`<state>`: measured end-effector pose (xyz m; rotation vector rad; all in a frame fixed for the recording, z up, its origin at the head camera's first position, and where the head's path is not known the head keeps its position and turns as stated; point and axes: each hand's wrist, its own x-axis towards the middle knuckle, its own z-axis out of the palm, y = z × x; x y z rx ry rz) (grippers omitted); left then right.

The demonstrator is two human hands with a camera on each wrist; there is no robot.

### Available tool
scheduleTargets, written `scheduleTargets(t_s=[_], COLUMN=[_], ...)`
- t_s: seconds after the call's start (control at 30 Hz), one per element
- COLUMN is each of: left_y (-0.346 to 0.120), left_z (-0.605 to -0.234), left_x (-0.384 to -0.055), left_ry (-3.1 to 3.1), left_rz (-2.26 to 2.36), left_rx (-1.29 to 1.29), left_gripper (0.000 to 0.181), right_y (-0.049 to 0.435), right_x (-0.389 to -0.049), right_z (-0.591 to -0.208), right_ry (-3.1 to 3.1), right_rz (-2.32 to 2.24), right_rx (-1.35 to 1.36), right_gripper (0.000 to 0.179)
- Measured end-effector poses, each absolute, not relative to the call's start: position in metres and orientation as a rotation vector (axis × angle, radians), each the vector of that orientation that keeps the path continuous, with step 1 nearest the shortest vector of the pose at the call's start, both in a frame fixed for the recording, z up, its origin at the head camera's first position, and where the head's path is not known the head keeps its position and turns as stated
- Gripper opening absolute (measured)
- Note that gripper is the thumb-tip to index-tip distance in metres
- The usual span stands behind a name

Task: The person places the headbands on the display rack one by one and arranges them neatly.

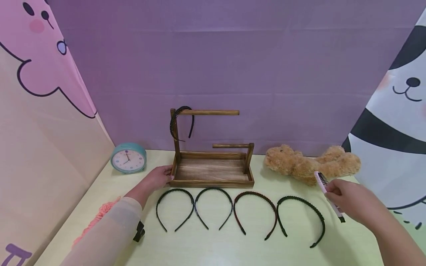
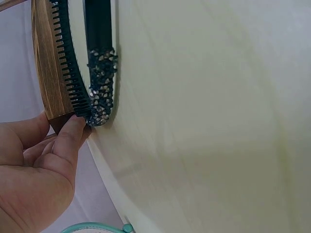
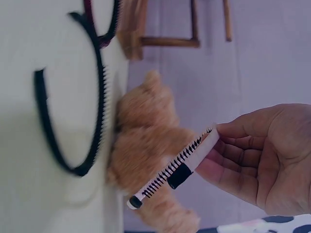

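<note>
the left hand (image 1: 157, 178) grips the left end of the rack (image 1: 213, 183), thumb and fingers pinching its wood. the right hand (image 1: 354, 201) pinches a white toothed band (image 1: 321, 183) above the table (image 1: 233, 253), near the teddy (image 1: 293, 162). four headbands (image 1: 251, 193) lie before the rack.
</note>
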<state>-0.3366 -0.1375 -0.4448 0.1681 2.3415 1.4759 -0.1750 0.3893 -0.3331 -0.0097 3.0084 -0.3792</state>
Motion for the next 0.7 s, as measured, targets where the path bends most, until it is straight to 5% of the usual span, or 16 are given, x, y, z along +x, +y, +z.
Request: scheduleTargets(t_s=[0.7], left_y=[-0.136], left_z=[-0.442], left_x=[-0.334], left_ry=[2.357], left_rz=[1.456], left_rx=[0.147], left_gripper=[0.057], right_y=[0.33], right_x=[-0.18], right_z=[-0.29], right_ry=[3.333], right_rz=[-0.789], right_rx=[-0.251], right_gripper=[0.022])
